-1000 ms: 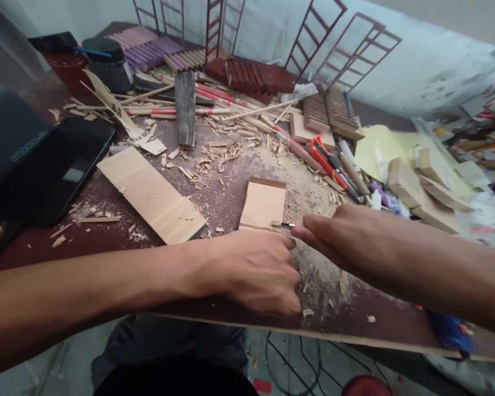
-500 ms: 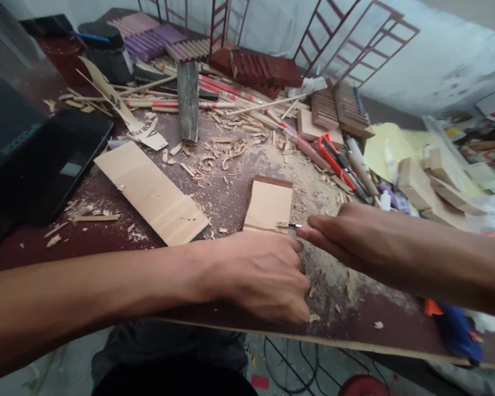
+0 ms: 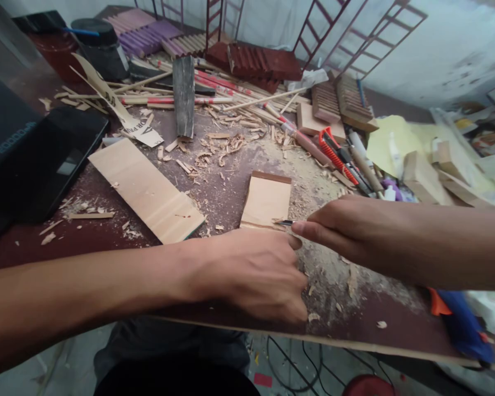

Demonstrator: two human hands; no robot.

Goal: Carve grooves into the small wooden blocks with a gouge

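A small tan wood piece [image 3: 267,199] with a dark far edge lies in the middle of the dusty worktable [image 3: 231,187]. My left hand [image 3: 256,272] presses down on its near end, fingers curled over the table. My right hand [image 3: 342,228] comes in from the right, shut on a thin cutter blade [image 3: 284,223] whose tip touches the near edge of the wood piece. The cutter's handle is hidden in the fist.
A longer tan board [image 3: 146,190] lies to the left, next to a black tablet [image 3: 45,162]. Sticks, shavings, a grey block [image 3: 184,96], a red-handled cutter [image 3: 334,157], wood blocks [image 3: 423,176] and dark red ladder frames [image 3: 313,27] crowd the back. A blue glue gun [image 3: 457,324] lies at the near right.
The view has shifted slightly. My right hand has edged a little left with the blade along the wood piece's near edge; the left hand stays put.
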